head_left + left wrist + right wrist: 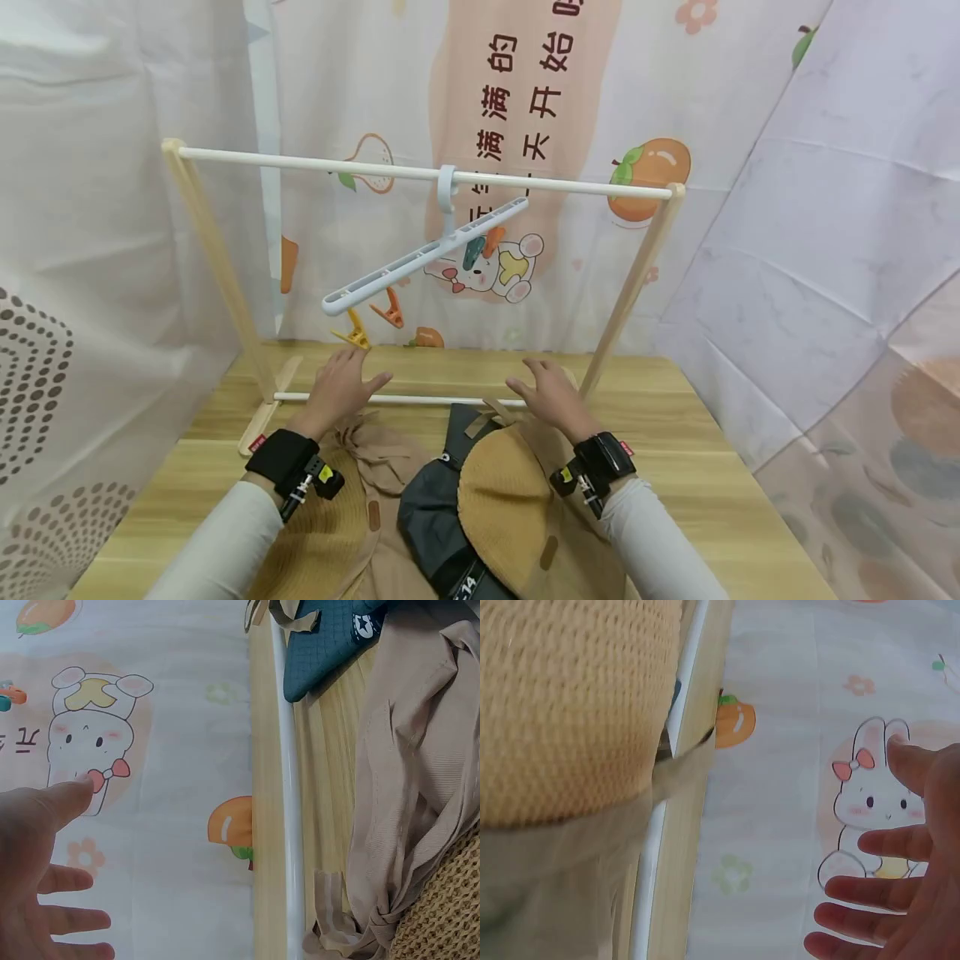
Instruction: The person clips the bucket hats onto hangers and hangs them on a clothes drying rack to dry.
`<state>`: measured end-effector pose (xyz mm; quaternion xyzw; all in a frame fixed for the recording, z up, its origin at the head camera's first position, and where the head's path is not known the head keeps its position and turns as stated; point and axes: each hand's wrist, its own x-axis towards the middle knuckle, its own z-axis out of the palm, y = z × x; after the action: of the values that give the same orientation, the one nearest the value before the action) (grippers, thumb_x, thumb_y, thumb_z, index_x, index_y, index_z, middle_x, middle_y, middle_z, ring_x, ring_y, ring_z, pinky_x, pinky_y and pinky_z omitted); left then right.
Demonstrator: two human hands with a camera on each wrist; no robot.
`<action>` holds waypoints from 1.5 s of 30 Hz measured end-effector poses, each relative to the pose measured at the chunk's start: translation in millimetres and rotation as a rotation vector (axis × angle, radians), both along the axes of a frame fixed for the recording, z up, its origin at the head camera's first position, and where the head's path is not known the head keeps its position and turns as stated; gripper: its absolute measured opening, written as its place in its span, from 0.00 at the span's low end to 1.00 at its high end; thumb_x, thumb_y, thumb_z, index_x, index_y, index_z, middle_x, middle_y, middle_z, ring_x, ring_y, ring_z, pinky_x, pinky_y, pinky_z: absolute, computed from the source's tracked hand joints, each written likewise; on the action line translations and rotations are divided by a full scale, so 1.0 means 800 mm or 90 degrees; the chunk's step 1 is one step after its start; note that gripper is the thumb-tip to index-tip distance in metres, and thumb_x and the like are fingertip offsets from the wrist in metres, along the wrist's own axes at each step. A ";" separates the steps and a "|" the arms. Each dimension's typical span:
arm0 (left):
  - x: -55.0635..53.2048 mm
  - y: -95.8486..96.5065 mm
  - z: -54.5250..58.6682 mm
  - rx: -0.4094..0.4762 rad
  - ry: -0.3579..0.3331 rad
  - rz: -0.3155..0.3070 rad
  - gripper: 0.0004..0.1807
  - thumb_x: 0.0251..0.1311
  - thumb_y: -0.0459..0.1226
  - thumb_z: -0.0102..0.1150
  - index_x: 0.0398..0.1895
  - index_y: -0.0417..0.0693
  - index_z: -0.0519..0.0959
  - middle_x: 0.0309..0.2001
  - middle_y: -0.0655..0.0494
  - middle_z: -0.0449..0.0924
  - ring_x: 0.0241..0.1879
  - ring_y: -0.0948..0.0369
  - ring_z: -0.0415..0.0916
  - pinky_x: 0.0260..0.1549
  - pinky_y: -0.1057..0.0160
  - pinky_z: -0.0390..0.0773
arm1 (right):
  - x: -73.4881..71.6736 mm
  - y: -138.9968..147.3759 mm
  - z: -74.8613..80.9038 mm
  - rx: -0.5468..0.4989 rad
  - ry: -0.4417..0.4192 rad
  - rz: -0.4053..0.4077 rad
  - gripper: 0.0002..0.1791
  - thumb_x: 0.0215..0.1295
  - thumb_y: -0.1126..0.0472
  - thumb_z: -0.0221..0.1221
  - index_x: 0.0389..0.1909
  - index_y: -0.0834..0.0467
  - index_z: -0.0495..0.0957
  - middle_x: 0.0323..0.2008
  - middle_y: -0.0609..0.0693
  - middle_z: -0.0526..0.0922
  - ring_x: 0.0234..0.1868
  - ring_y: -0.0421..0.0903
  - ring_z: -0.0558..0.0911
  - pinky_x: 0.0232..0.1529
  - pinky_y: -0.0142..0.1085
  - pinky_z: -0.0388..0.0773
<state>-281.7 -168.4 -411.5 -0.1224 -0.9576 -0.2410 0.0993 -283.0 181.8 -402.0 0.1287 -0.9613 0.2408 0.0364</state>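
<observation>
My left hand (pixel 339 390) is held out with its fingers spread, just below a yellow clip (pixel 355 331) on the light-blue hanger (pixel 427 257). In the left wrist view nothing is in that hand. On the right, my other hand (pixel 557 398) also reaches forward, empty, its fingers parted in the right wrist view. Below the hands lie a straw sun hat with beige cloth (pixel 318 521), a dark cap (pixel 431 508) and a second straw hat with beige cloth (pixel 502 504). Their lower parts run out of the head view.
A wooden rack with a white top bar (pixel 300 161) carries the hanger, which also bears an orange clip (pixel 390 308), a teal clip (pixel 474 252) and another orange clip (pixel 493 242). A lower white bar (pixel 420 400) crosses behind the hats on the wooden table (pixel 690 500). A printed curtain hangs behind.
</observation>
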 end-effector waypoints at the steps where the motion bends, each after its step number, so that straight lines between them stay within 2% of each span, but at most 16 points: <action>1: 0.000 0.000 0.001 -0.001 0.000 0.001 0.38 0.68 0.52 0.54 0.68 0.31 0.63 0.66 0.29 0.64 0.67 0.34 0.60 0.60 0.30 0.62 | 0.001 -0.004 0.001 -0.003 -0.002 0.006 0.35 0.72 0.44 0.52 0.70 0.63 0.62 0.66 0.68 0.67 0.67 0.65 0.67 0.63 0.58 0.68; 11: 0.005 -0.002 0.005 0.006 -0.029 -0.006 0.35 0.69 0.51 0.52 0.69 0.34 0.62 0.66 0.31 0.65 0.66 0.33 0.60 0.62 0.32 0.61 | 0.007 -0.047 0.010 0.033 -0.010 0.044 0.33 0.71 0.44 0.54 0.69 0.61 0.66 0.64 0.65 0.71 0.64 0.62 0.72 0.61 0.54 0.71; 17: 0.011 -0.007 0.001 0.018 -0.052 -0.009 0.34 0.70 0.49 0.52 0.68 0.33 0.63 0.65 0.29 0.66 0.65 0.33 0.61 0.62 0.36 0.64 | 0.015 -0.088 0.015 0.051 -0.005 0.107 0.31 0.71 0.45 0.54 0.66 0.62 0.69 0.62 0.64 0.74 0.63 0.61 0.73 0.62 0.52 0.72; 25: 0.015 -0.010 -0.002 -0.004 -0.078 -0.001 0.33 0.71 0.48 0.51 0.68 0.32 0.63 0.66 0.29 0.64 0.65 0.32 0.60 0.62 0.37 0.64 | 0.031 -0.141 0.015 0.080 -0.042 0.171 0.30 0.70 0.42 0.53 0.66 0.55 0.71 0.62 0.57 0.75 0.62 0.53 0.76 0.58 0.46 0.76; 28: 0.019 -0.012 -0.003 -0.018 -0.080 -0.002 0.31 0.70 0.47 0.52 0.66 0.31 0.66 0.64 0.28 0.66 0.63 0.32 0.63 0.59 0.37 0.67 | 0.038 -0.157 0.010 0.082 -0.028 0.200 0.28 0.71 0.43 0.54 0.65 0.54 0.72 0.60 0.55 0.77 0.58 0.50 0.79 0.54 0.42 0.78; 32: 0.025 -0.019 -0.006 -0.030 -0.087 -0.001 0.28 0.69 0.45 0.54 0.63 0.31 0.69 0.61 0.28 0.69 0.59 0.33 0.67 0.54 0.38 0.71 | 0.047 -0.184 0.000 0.096 0.012 0.263 0.26 0.71 0.44 0.54 0.62 0.55 0.74 0.57 0.53 0.80 0.55 0.47 0.81 0.52 0.36 0.78; 36: 0.032 -0.034 -0.012 -0.026 -0.116 0.018 0.28 0.69 0.45 0.54 0.62 0.32 0.70 0.60 0.28 0.69 0.57 0.34 0.70 0.50 0.40 0.73 | 0.057 -0.212 -0.011 0.106 0.037 0.321 0.25 0.71 0.45 0.54 0.61 0.56 0.75 0.55 0.52 0.82 0.55 0.45 0.81 0.52 0.32 0.78; 40: 0.036 -0.047 -0.021 -0.027 -0.147 0.027 0.28 0.69 0.46 0.54 0.61 0.31 0.72 0.58 0.28 0.72 0.52 0.36 0.74 0.46 0.42 0.76 | 0.068 -0.231 -0.024 0.116 0.061 0.349 0.24 0.72 0.45 0.54 0.59 0.56 0.77 0.51 0.51 0.84 0.47 0.41 0.84 0.44 0.27 0.78; 43: 0.038 -0.053 -0.026 -0.039 -0.151 0.029 0.27 0.68 0.45 0.55 0.59 0.31 0.73 0.56 0.30 0.75 0.46 0.39 0.78 0.42 0.45 0.78 | 0.075 -0.240 -0.031 0.121 0.075 0.362 0.23 0.70 0.45 0.56 0.56 0.56 0.78 0.46 0.48 0.86 0.37 0.36 0.83 0.35 0.22 0.75; 45: 0.038 -0.056 -0.027 -0.048 -0.144 0.029 0.25 0.68 0.43 0.55 0.58 0.31 0.74 0.55 0.30 0.76 0.44 0.41 0.79 0.39 0.46 0.78 | 0.079 -0.245 -0.034 0.128 0.087 0.366 0.22 0.68 0.45 0.58 0.53 0.56 0.80 0.43 0.46 0.86 0.36 0.34 0.81 0.35 0.21 0.74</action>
<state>-251.6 -212.9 -433.4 -0.0760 -0.9737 -0.2148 -0.0083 -219.4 -14.1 -428.8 0.4141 -0.8999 0.1359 0.0185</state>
